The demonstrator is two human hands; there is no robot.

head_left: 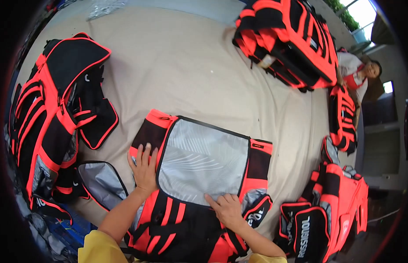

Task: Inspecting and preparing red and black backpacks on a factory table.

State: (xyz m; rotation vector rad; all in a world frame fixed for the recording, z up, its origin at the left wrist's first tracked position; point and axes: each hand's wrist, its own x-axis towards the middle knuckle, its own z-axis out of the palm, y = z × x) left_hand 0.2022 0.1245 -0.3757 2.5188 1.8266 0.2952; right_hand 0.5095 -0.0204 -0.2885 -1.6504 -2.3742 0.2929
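Note:
In front of me a black and neon-red backpack [169, 215] lies on the cloth-covered table, its straps toward me. A silvery-grey patterned panel [204, 160] with black edging shows flat across its far half. My left hand [144, 168] rests with fingers spread on the dark side of the backpack, at the panel's left edge. My right hand [227, 210] lies at the panel's lower edge. Its index finger is stretched out onto the grey fabric, and the other fingers bend loosely. Neither hand holds anything. A grey-lined flap [102, 179] lies beside my left forearm.
At the left a similar backpack [46, 127] lies partly unfolded. A pile of similar backpacks [291, 44] sits at the far right, with another backpack [331, 206] at the near right. A person [355, 74] is beyond the right edge. Clear plastic [105, 8] lies at the far left.

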